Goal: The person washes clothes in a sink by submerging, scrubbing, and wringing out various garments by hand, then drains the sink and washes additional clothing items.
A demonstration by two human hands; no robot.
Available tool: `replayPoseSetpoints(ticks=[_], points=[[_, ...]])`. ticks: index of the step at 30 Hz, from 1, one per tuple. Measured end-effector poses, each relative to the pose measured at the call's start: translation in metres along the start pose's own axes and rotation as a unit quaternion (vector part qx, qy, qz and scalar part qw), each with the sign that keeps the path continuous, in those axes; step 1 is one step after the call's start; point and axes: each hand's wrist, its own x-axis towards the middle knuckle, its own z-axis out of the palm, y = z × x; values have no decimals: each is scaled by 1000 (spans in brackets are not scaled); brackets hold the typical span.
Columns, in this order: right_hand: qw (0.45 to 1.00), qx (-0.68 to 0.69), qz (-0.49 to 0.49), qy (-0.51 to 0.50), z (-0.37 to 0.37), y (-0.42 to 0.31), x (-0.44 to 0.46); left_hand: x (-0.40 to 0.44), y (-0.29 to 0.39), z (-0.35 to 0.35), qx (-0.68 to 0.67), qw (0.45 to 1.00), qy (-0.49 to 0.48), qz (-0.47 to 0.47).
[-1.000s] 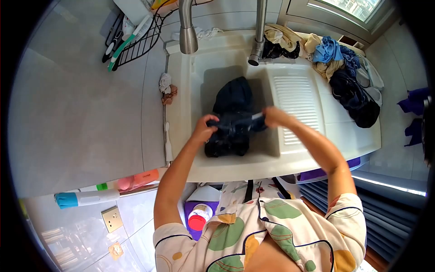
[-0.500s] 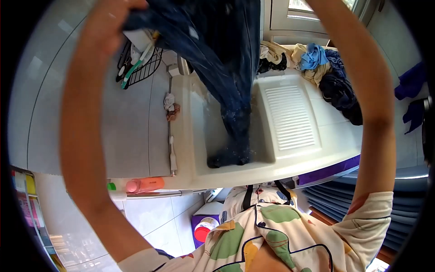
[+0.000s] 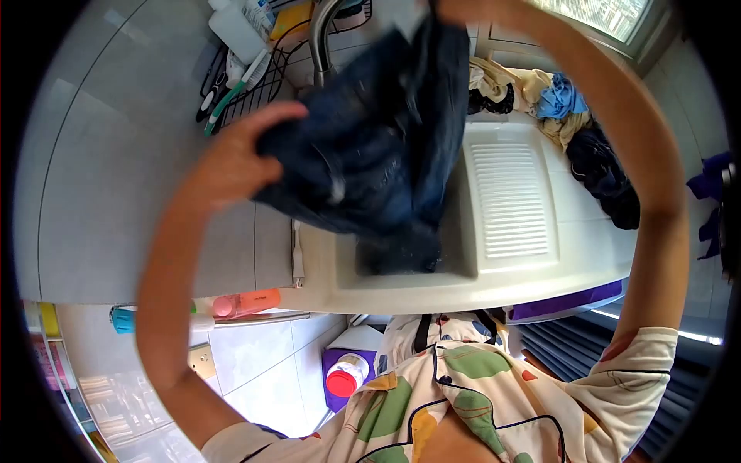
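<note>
Dark blue wet jeans (image 3: 363, 147) hang spread between my hands over the basin (image 3: 463, 224), and their lower part rests down inside it. On the left, my left hand (image 3: 239, 158) grips one edge of the cloth between thumb and fingers. Near the top edge of the view, my right hand (image 3: 471, 9) is closed on the upper part of the jeans; its fingers are partly cut off and blurred. The jeans hide much of the basin and part of the faucet (image 3: 320, 46).
A ribbed washboard (image 3: 513, 201) lies right of the basin. Piled clothes, including a blue cloth (image 3: 561, 98) and a dark garment (image 3: 602, 176), sit at the back right. A wire rack (image 3: 270, 81) with brushes and bottles is at the upper left.
The jeans were low in the basin, then were lifted high and stretched up. Since then my left hand has come lower and inward, and the raised cloth has bunched and folded.
</note>
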Motion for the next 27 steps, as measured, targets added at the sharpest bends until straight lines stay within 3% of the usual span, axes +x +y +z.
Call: replayPoseSetpoints(ticks=[2,5,7,9,12,16,18,19,21,22,23,25,27], points=[[996,34,17,-76,64,6,-3,12,-47,39,-99,994,-46,-27],[960,181,102,-188,162,24,4,41,-132,104,-41,998,12,-36],[947,193,149,-210,221,27,5,65,-193,151,48,995,30,-86],[946,204,228,-103,311,37,10,88,-214,189,132,971,15,-198],[959,73,273,11,405,20,1,112,-232,251,249,925,-5,-287],[955,18,296,23,470,8,12,146,-289,297,287,910,-34,-298],[958,6,262,116,504,18,24,162,-315,298,242,928,-89,-269],[957,3,263,125,523,31,32,174,-321,295,246,929,-83,-263],[974,54,162,147,553,50,39,175,-328,299,355,923,-19,-147],[892,270,340,123,566,45,53,167,-334,306,371,913,-5,-172],[893,271,347,94,572,51,52,170,-340,308,372,911,-9,-178],[945,171,273,53,566,57,52,187,-331,294,378,879,-176,-230],[975,89,198,47,555,64,53,177,-320,288,357,900,-114,-222]])
